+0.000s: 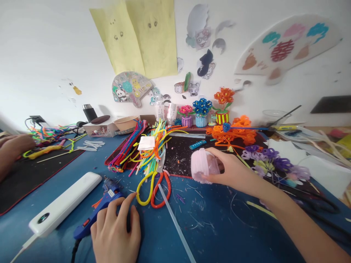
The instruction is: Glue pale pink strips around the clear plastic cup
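Observation:
My right hand [226, 164] grips a small clear cup [214, 162] from its right side. Pale pink fuzzy pipe cleaner [199, 166] is wound around the cup's left part, and the cup lies tilted on its side just over the table. Near the front, my left hand [117, 224] rests with fingers spread, beside a blue glue gun [104, 206]; its index fingertip is close to the yellow handle of the scissors [152, 197]. A translucent glue stick [177, 228] lies across the table by the red scissor handle.
Bundled pipe cleaners [153, 146] cover the scissors' blades. A white power bank [65, 202] lies at left, where another person's hand [18, 144] reaches in. Orange pipe-cleaner flowers [233, 133] and purple ones [274, 160] lie at right. Potted pipe-cleaner flowers [202, 111] stand by the wall.

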`<state>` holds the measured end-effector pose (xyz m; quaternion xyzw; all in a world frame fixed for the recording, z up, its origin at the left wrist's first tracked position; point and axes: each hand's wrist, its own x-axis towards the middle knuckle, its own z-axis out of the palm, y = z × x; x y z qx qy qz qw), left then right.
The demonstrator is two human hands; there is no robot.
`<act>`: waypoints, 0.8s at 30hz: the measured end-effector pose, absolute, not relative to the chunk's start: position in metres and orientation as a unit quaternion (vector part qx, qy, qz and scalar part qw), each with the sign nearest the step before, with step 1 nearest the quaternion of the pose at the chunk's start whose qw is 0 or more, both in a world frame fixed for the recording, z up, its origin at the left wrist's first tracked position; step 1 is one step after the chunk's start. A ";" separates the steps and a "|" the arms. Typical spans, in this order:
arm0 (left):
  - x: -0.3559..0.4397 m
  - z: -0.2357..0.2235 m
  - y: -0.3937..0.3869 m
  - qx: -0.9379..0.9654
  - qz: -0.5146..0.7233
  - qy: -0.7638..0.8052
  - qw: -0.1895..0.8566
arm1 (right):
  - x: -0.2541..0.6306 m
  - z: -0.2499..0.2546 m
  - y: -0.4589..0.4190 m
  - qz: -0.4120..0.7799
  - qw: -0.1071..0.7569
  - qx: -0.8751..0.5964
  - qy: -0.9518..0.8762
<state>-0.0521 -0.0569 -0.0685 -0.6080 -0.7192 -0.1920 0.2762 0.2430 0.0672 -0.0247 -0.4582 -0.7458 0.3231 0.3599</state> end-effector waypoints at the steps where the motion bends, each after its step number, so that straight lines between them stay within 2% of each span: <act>1: -0.052 -0.069 -0.057 -0.606 -0.192 -0.722 0.272 | 0.243 -0.025 0.067 0.322 0.360 -0.458 -0.746; 14: -0.054 -0.070 -0.057 -0.612 -0.200 -0.712 0.278 | 0.240 -0.015 0.066 0.315 0.272 -0.502 -0.758; 24: -0.053 -0.068 -0.057 -0.618 -0.196 -0.709 0.278 | 0.241 -0.017 0.065 0.303 0.261 -0.507 -0.764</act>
